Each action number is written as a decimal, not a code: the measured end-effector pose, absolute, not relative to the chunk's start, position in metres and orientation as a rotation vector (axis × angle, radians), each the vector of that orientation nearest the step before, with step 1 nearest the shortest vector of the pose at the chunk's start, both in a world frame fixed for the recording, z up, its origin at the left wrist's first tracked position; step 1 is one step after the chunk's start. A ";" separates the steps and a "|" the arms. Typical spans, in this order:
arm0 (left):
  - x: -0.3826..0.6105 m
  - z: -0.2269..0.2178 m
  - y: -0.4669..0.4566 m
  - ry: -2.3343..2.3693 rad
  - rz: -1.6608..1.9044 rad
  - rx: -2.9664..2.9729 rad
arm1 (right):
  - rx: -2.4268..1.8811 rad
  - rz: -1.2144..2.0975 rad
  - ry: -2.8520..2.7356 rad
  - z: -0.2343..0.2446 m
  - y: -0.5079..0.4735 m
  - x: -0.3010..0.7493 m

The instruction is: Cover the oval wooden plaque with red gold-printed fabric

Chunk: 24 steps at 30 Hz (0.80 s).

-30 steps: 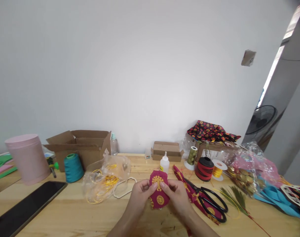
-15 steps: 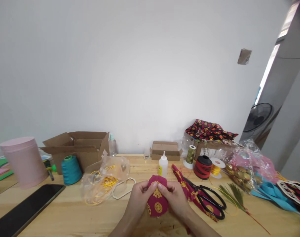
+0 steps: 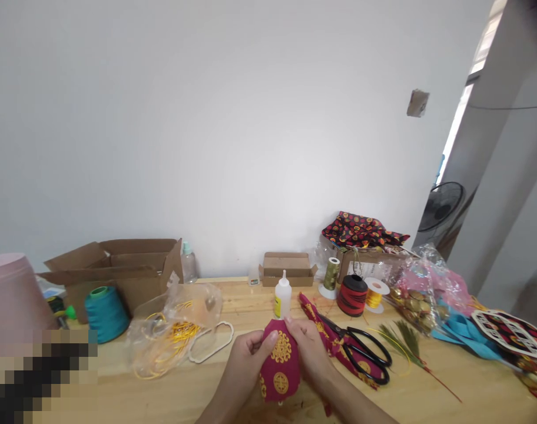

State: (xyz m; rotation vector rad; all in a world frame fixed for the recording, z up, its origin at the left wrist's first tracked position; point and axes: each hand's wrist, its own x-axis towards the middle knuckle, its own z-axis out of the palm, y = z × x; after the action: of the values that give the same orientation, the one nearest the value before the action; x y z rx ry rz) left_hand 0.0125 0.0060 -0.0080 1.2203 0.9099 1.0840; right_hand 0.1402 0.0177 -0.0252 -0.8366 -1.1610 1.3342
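Note:
Between my two hands is a piece of dark red fabric [image 3: 281, 368] with gold round patterns, held up above the table. My left hand [image 3: 249, 362] pinches its left edge, thumb on the front. On the upper right edge, my right hand [image 3: 311, 350] grips it with the thumb near the top corner. Just behind the fabric stands a white glue bottle [image 3: 283, 297] with a pointed nozzle. Black-handled scissors [image 3: 361, 350] lie right of my right hand, on top of more red and gold fabric [image 3: 310, 306].
Left are a teal thread cone [image 3: 105, 315], an open cardboard box [image 3: 140, 277], a plastic bag with yellow cord [image 3: 180, 330] and a white frame [image 3: 213, 341]. Right are a red ribbon spool [image 3: 352, 295], a yellow spool [image 3: 375, 293], green tassels [image 3: 403, 338] and blue ribbon [image 3: 465, 335].
The view has turned slightly right. My thumbs have moved apart from the fabric's middle, the right one toward the top corner, and more of the fabric's front shows.

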 end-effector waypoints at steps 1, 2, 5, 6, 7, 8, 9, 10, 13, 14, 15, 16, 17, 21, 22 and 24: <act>0.012 -0.007 0.007 0.883 1.088 1.166 | -0.826 1.344 -1.167 -0.023 0.017 0.140; 0.011 -0.006 0.007 0.839 1.096 1.092 | -0.816 1.350 -1.179 -0.020 0.016 0.141; 0.006 -0.004 0.006 0.666 1.046 0.776 | -0.812 1.272 -1.274 -0.013 0.013 0.141; 0.003 -0.002 0.005 0.611 0.981 0.658 | -0.812 1.223 -1.313 -0.011 0.012 0.142; 0.001 -0.001 0.003 0.562 0.894 0.545 | -0.805 1.181 -1.349 -0.010 0.012 0.142; -0.002 0.000 0.001 0.519 0.800 0.448 | -0.787 1.160 -1.384 -0.009 0.011 0.142; -0.003 0.001 -0.001 0.478 0.714 0.377 | -0.760 1.160 -1.411 -0.009 0.011 0.142; -0.004 0.002 -0.004 0.446 0.640 0.340 | -0.730 1.178 -1.426 -0.010 0.011 0.141; 0.000 0.004 -0.010 0.455 0.522 0.409 | -0.706 1.220 -1.367 -0.012 0.013 0.142; 0.002 0.005 -0.011 0.490 0.549 0.460 | -0.719 1.221 -1.333 -0.012 0.014 0.142; 0.005 0.005 -0.011 0.535 0.611 0.516 | -0.737 1.221 -1.305 -0.011 0.015 0.143; 0.007 0.006 -0.010 0.582 0.703 0.568 | -0.754 1.220 -1.290 -0.011 0.016 0.145; 0.009 0.007 -0.008 0.612 0.805 0.610 | -0.771 1.218 -1.283 -0.009 0.016 0.146; 0.007 0.006 0.001 0.603 0.885 0.750 | -0.832 1.208 -1.254 -0.002 0.017 0.152; 0.006 0.004 0.002 0.590 0.892 0.805 | -0.841 1.201 -1.247 -0.001 0.016 0.153; 0.005 0.000 0.002 0.614 0.917 0.982 | -0.851 1.183 -1.238 0.000 0.016 0.154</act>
State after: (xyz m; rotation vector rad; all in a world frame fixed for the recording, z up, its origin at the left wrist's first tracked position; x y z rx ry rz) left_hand 0.0048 0.0023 -0.0002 0.9821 0.6143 0.9174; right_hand 0.1545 0.0161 -0.0001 -0.8514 -1.2375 1.1829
